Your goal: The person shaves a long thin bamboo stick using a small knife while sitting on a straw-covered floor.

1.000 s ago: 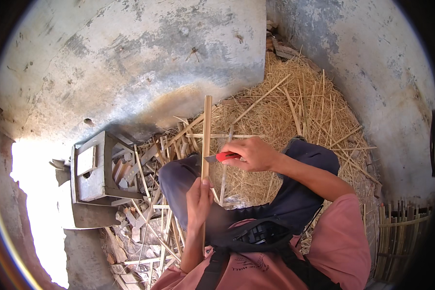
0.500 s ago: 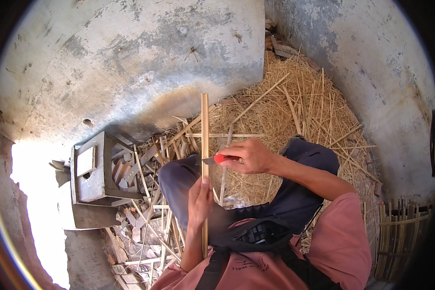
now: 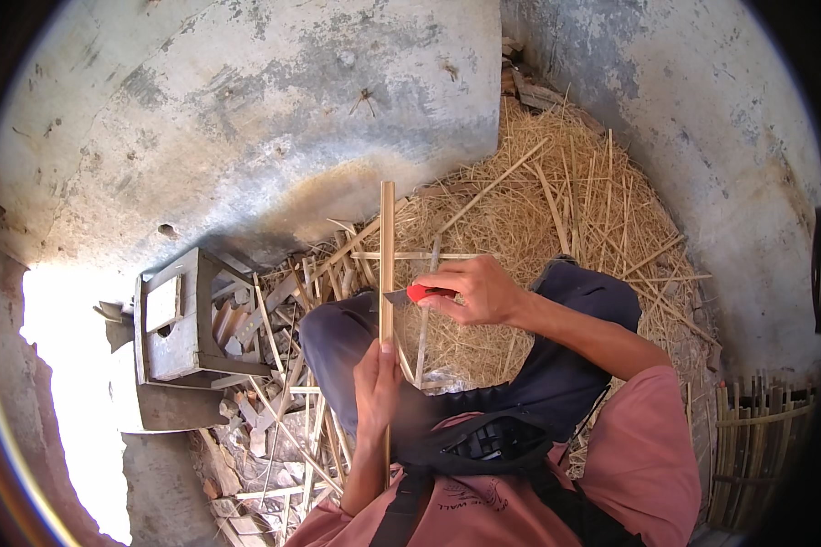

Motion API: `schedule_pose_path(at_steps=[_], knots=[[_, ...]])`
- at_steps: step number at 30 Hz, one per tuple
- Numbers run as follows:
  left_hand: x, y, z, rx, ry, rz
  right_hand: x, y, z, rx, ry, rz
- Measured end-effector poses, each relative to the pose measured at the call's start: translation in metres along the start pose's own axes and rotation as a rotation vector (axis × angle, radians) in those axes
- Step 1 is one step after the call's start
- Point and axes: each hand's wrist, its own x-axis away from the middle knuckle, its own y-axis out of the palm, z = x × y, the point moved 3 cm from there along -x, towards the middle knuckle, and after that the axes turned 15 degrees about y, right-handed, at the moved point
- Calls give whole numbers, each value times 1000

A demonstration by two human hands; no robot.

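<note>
My left hand [image 3: 377,376] is wrapped round a long, pale bamboo strip [image 3: 388,237], which stands out lengthwise away from me, its lower end running back along my forearm. In my right hand [image 3: 477,290] is a knife with a red handle [image 3: 426,293]. Its dark blade [image 3: 398,297] points left and meets the strip's right edge a little beyond my left thumb. Whether the blade has cut into the strip I cannot tell.
My bent legs [image 3: 342,346] frame the space below my hands. A mound of fine shavings and strips [image 3: 556,182] spreads ahead and right. To the left stands a wooden box [image 3: 175,319] amid rubble. A slatted bundle [image 3: 762,428] leans at far right, and worn walls [image 3: 274,100] close in.
My right hand and the knife have shifted slightly right. The strip and my left hand have dropped a little toward me.
</note>
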Motion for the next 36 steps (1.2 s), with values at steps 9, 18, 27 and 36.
schedule_pose_path(at_steps=[9, 18, 27, 36], knots=[[6, -4, -6, -13, 22, 4, 0, 2, 4, -23, -28, 81], [27, -9, -10, -58, -24, -51, -14, -24, 16, -21, 74, 136], [39, -13, -13, -119, -46, -89, -26, -31, 35, -54, 105, 182], [48, -16, -20, -80, -26, -52, -35, -76, 72, 43, 489, 138]])
